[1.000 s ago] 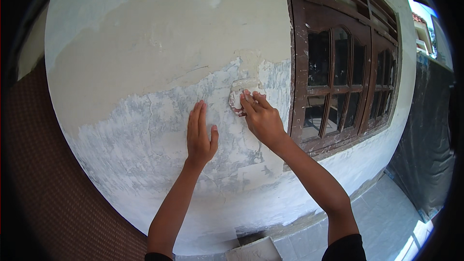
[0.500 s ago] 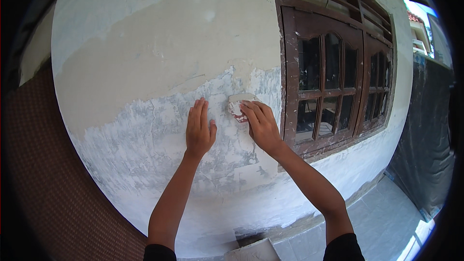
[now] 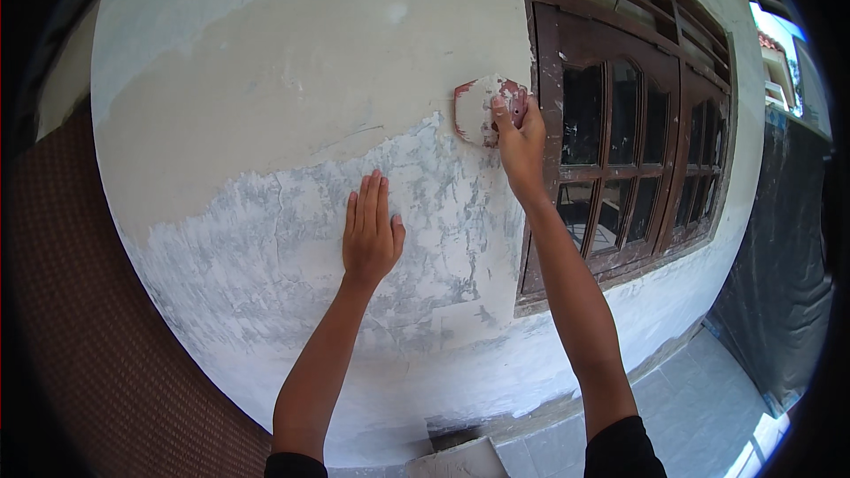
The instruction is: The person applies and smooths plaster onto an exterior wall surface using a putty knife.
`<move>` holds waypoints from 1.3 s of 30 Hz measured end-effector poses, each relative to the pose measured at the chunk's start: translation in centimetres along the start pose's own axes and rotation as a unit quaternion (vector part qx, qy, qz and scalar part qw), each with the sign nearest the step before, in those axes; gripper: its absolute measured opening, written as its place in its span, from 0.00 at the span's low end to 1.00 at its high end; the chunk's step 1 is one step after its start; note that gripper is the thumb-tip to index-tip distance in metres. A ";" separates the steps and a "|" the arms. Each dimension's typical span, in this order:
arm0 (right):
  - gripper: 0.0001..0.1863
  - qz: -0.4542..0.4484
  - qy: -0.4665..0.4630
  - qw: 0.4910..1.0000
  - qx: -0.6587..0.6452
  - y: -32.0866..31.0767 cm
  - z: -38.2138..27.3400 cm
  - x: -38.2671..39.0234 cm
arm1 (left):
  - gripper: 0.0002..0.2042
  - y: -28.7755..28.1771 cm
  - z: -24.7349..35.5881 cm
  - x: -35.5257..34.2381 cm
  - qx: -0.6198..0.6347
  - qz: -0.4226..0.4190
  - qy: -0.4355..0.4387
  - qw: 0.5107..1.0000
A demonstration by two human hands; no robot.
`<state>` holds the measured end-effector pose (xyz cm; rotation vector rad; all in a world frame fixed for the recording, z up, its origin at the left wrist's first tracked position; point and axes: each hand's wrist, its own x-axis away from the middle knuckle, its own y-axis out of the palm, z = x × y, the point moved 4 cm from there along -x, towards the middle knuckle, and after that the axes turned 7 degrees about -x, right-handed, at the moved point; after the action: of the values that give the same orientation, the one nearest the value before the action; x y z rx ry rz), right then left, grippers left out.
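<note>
My right hand [image 3: 521,146] grips a reddish putty scraper [image 3: 476,112] whose broad face is smeared with pale filler. The scraper is held at the wall beside the window frame, near the top of the rough patch. My left hand [image 3: 369,235] lies flat against the wall with its fingers stretched upward and holds nothing. Under it the wall [image 3: 310,274] shows a scraped, mottled white and grey surface. Above that spreads a smooth beige coat of filler [image 3: 292,80] with a ragged lower edge.
A dark brown wooden window [image 3: 611,150] with glass panes and a paint-spotted frame stands to the right. Black sheeting [image 3: 779,248] hangs at the far right. Below are grey floor tiles [image 3: 682,398] and a pale box-like object [image 3: 460,462]. Brown woven material [image 3: 97,327] covers the left side.
My right hand has moved up and to the right with the scraper, whose face is now turned into view. My left hand stays on the wall almost unmoved.
</note>
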<state>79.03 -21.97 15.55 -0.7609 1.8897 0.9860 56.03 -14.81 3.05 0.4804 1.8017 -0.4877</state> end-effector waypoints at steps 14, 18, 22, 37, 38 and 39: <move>0.18 0.086 0.028 0.995 0.043 -5.5 1.9 -3.3 | 0.28 0.2 0.1 0.1 0.029 -0.002 0.004 1.000; 0.17 0.054 0.021 0.998 -0.010 -3.1 -0.4 -1.7 | 0.26 0.3 0.2 0.0 -0.005 -0.002 -0.005 1.000; 0.18 -0.085 -0.026 0.967 0.238 1.5 -2.0 0.5 | 0.27 0.2 -0.2 0.4 -0.011 -0.002 -0.004 1.000; 0.15 0.030 -0.019 0.994 0.105 -2.7 -1.7 -0.7 | 0.26 0.3 0.0 0.3 -0.013 -0.003 -0.009 1.000; 0.15 -0.007 -0.023 0.987 0.157 -1.1 -1.8 -0.2 | 0.26 0.2 -0.1 0.3 -0.013 -0.003 -0.007 1.000; 0.15 -0.044 -0.028 0.977 0.208 -0.4 -1.9 -0.1 | 0.26 0.2 -0.1 0.3 -0.012 -0.001 -0.005 1.000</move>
<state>78.61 -23.74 16.17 -0.5543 1.9088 0.5225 55.98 -14.53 2.74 0.4589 1.7970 -0.4678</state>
